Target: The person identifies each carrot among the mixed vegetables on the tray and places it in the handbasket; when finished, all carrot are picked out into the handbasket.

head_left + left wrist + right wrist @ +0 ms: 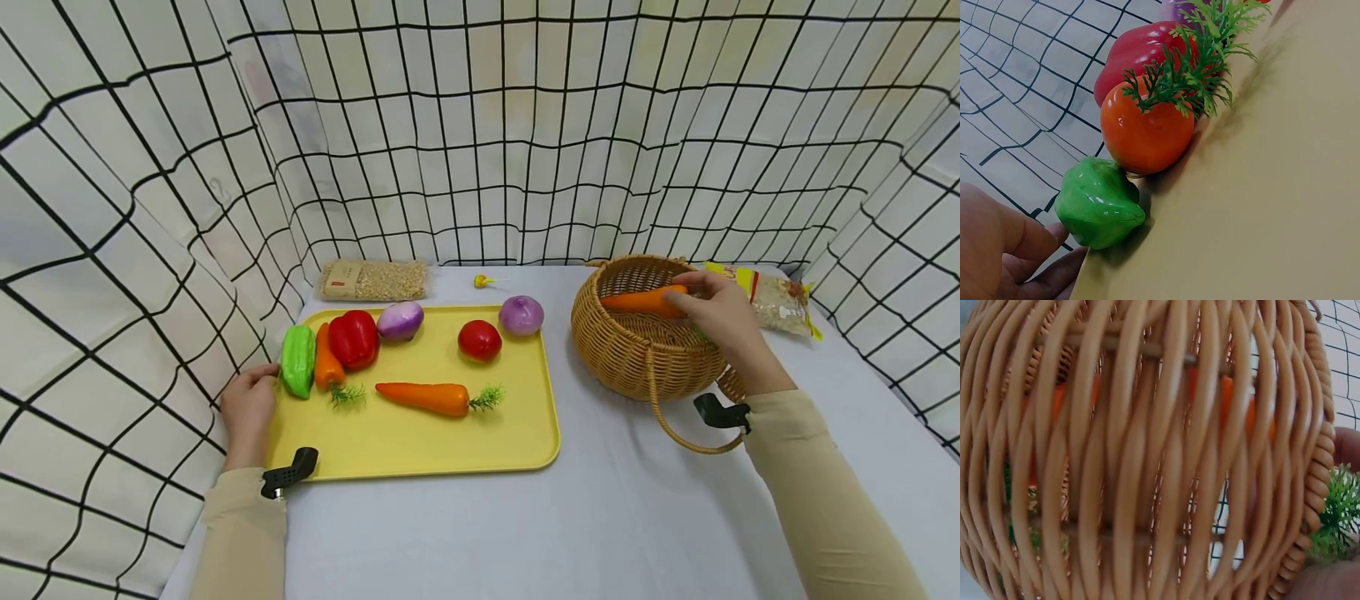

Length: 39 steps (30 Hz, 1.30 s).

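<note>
A yellow tray [420, 446] adjoins the left hand [249, 408], whose grip on it I cannot tell, and bears a red pepper [355, 339] and, nearest that hand, a green vegetable [298, 361]. Under the right hand [717, 315] stands a wicker basket [618, 358]; beyond the left hand lies a bag of pale grains [393, 282], its label [343, 278] too small to read. The right thumb and fingers pinch an orange carrot [639, 302] in the basket's mouth.

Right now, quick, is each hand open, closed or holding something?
Left hand: at the yellow tray's edge; can't tell whether it's gripping.
Right hand: closed, holding a carrot at the wicker basket's opening.
</note>
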{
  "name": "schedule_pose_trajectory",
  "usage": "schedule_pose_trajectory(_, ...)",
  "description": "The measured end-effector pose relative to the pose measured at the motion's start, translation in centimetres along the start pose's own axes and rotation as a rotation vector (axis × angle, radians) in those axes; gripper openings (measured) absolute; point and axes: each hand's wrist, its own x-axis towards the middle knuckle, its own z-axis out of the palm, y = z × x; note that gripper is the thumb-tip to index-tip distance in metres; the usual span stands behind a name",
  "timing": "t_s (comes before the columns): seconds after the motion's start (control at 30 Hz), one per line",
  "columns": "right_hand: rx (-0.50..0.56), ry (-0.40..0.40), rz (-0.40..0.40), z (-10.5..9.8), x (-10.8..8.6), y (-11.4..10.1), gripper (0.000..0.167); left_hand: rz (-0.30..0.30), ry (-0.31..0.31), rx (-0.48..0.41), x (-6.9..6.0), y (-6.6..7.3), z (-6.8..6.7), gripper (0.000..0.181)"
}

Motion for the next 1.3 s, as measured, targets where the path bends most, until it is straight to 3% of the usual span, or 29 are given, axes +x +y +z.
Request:
schedule_pose_trajectory(0.13, -0.118, -0.015, 0.001, 0.1, 0.2, 0.0, 0.06, 0.014, 0.004, 0.006, 0.0, 0.1, 0.1, 0.043)
schedule_pose_trajectory(0.4, -0.051, -0.101, 0.055, 0.5, 0.9, -0.2, 0.057, 0.006, 0.001, -0.015, -0.3, 0.0, 0.0, 0.044)
schedule_pose_trajectory(0.53, -0.091, -0.128, 0.054, 0.7, 1.3, -0.2, 0.054, 0.002, 0.005, -0.014, -0.2, 0.0, 0.0, 0.043)
schedule_pose_trajectory(0.7, -0.179, -0.161, 0.044, 0.9, 1.5, -0.2, 0.051, 0.001, 0.003, -0.013, -0.2, 0.0, 0.0, 0.043)
schedule_pose_trajectory(0.9, -0.356, -0.204, -0.001, 1.2, 1.7, -0.1, 0.05, 0.004, 0.009, -0.008, -0.1, -0.1, -0.1, 0.043)
schedule_pose_trajectory(1.1, -0.403, -0.207, -0.004, 1.4, 1.7, 0.0, 0.051, 0.012, 0.004, 0.001, -0.2, -0.2, -0.2, 0.043)
schedule_pose_trajectory(1.3, -0.402, -0.133, -0.041, 1.1, 1.4, 0.0, 0.052, 0.008, 0.002, -0.01, -0.2, 0.1, -0.1, 0.044)
